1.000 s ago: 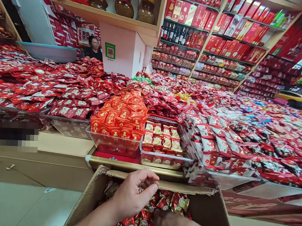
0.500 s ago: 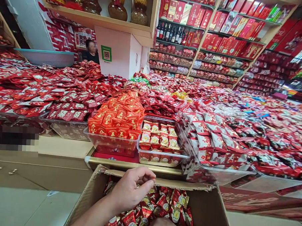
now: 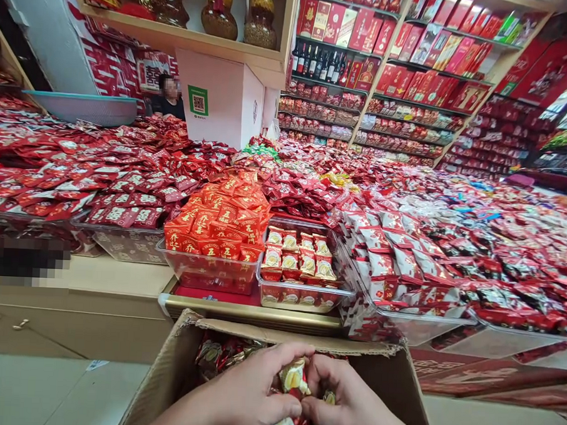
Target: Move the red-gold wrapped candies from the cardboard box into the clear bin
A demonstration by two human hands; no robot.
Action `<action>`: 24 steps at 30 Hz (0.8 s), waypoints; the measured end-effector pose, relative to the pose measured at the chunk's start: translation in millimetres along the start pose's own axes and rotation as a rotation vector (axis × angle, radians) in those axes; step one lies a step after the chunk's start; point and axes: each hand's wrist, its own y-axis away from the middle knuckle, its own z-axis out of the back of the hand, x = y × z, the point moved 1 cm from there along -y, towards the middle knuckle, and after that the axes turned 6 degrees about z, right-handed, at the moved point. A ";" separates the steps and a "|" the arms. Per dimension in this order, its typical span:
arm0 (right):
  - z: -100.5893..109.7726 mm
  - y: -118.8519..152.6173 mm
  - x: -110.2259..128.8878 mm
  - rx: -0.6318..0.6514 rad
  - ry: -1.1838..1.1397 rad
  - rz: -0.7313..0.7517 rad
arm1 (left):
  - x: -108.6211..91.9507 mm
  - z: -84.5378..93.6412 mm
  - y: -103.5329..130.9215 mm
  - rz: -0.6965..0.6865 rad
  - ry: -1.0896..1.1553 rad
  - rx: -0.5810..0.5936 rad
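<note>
Head view: at the mouth of the cardboard box (image 3: 241,329), left hand (image 3: 252,388) grips a gold-and-red wrapped candy (image 3: 295,376). Right hand (image 3: 344,390) curled against it, own grip unclear. Loose candies (image 3: 211,353) inside box. Just beyond box: clear tub (image 3: 308,290), similar candies in rows.

Dark bottles (image 3: 313,61) stand beside red boxes (image 3: 366,74) — a green QR sign (image 3: 198,101) fronts a pale pillar (image 3: 221,123).

Cardboard box (image 3: 400,383) nearest — wrapped candies (image 3: 210,353) inside. Candy tub (image 3: 303,298) behind it, packet tub (image 3: 208,275) left of that — shelves (image 3: 381,73) farther back.
</note>
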 end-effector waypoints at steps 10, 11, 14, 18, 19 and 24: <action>0.9 -5.7 -7.5 -0.307 -0.427 -0.033 | 7.2 5.3 -10.6 0.042 0.375 -0.081; 1.3 -5.4 -6.5 -0.314 -0.421 -0.032 | 8.0 5.3 -12.3 0.044 0.385 -0.099; -1.9 -6.2 -4.7 -0.276 -0.440 -0.018 | 8.6 4.6 -16.2 0.041 0.377 -0.095; -10.3 -8.7 -3.3 -0.295 -0.444 0.052 | 7.5 3.1 -17.8 0.036 0.325 -0.068; -12.1 -8.8 -2.8 -0.316 -0.427 0.059 | 7.6 2.7 -17.9 0.042 0.313 -0.077; -17.0 -5.3 -0.3 -0.323 -0.462 0.037 | 10.8 -0.7 -20.8 0.036 0.427 -0.169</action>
